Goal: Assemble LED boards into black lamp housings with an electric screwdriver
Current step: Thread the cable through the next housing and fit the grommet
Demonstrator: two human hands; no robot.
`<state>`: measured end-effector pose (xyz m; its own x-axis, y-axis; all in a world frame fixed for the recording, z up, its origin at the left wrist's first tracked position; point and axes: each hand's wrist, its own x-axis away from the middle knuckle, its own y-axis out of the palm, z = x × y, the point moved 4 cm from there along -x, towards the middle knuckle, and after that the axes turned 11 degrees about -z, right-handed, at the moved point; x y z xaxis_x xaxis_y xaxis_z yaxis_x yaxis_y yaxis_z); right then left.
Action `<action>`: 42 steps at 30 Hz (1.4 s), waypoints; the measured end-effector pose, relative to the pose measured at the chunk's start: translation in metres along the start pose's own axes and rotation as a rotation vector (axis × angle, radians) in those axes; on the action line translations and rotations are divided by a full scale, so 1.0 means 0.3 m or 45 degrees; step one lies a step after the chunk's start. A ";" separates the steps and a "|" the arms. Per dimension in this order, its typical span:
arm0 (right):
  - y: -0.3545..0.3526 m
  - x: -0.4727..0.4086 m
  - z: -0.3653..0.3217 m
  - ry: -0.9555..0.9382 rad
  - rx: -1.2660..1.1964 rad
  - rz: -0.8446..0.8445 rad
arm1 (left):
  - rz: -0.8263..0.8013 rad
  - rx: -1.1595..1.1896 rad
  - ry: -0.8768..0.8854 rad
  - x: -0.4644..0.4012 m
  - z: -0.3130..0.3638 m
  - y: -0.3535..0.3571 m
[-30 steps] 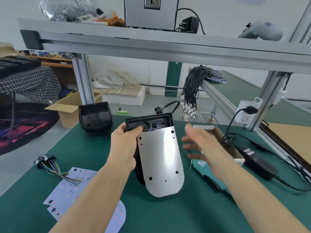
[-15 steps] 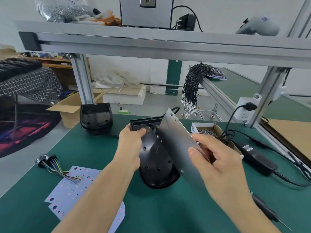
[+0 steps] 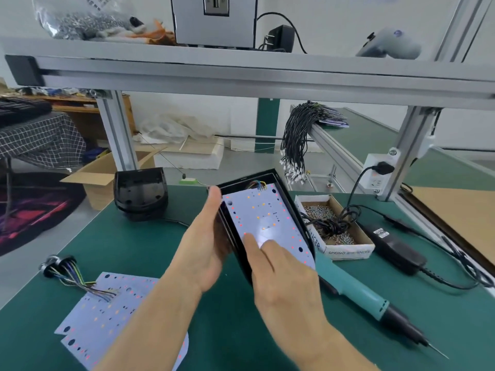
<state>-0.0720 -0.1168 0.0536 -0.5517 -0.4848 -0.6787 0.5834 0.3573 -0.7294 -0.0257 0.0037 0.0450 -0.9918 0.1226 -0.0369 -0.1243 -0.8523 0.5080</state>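
Observation:
My left hand [image 3: 206, 245] grips a black lamp housing [image 3: 284, 191] by its left side and holds it tilted above the green mat. A white LED board [image 3: 265, 212] lies face up inside the housing, with coloured wires at its top edge. My right hand [image 3: 281, 269] presses straight fingers on the lower part of the board. The teal electric screwdriver [image 3: 359, 293] lies on the mat just right of my right hand, tip pointing to the lower right.
More LED boards with a wire bundle [image 3: 101, 311] lie at the lower left. Stacked black housings [image 3: 140, 194] stand at the back left. A cardboard box of screws [image 3: 345, 247] and a black power adapter [image 3: 391, 245] with cables sit at the right.
The board was flipped from its silver back to LED side up and now sits in the housing. My right hand released the board's edge and presses on its face. The housing tilted up.

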 end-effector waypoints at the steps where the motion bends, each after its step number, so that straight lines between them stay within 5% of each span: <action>1: 0.004 0.002 -0.004 -0.025 -0.003 -0.017 | 0.012 -0.036 0.037 -0.002 -0.001 -0.004; 4: 0.028 0.003 -0.017 -0.077 -0.035 -0.236 | 0.131 -0.089 0.106 -0.004 -0.003 -0.029; 7: 0.017 -0.024 -0.011 -0.148 -0.162 -0.671 | 0.326 -0.069 0.045 -0.003 -0.033 -0.071; 11: -0.027 -0.018 0.115 -0.185 -0.651 -1.021 | 0.442 0.025 0.063 0.014 -0.063 -0.108; 14: -0.083 -0.005 0.255 0.321 -0.943 -0.555 | 0.417 0.071 0.088 0.014 -0.040 -0.112; 17: -0.011 0.037 0.274 0.762 -1.336 -0.667 | 0.331 0.052 0.081 0.022 -0.025 -0.069; 23: 0.056 0.079 0.225 0.684 -1.605 -0.428 | 0.162 -0.073 0.023 0.054 -0.017 -0.010; 27: 0.062 0.105 0.214 0.488 -1.926 -0.895 | 0.055 -0.213 0.077 0.081 0.000 -0.018; 31: 0.046 0.041 0.256 0.742 -2.276 -1.122 | -0.229 -0.393 0.211 0.118 0.000 0.033; 36: 0.046 -0.086 0.210 0.810 -2.341 -1.041 | -0.327 -0.401 0.181 0.116 -0.006 0.063; 42: 0.045 -0.128 0.199 1.107 -2.312 -0.643 | -0.291 -0.298 0.064 0.119 -0.010 0.037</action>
<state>-0.0071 -0.1410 0.0749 -0.8313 -0.5459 0.1050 -0.4945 0.8124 0.3089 -0.0626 -0.0029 0.0467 -0.9370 0.3036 -0.1728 -0.3415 -0.9000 0.2707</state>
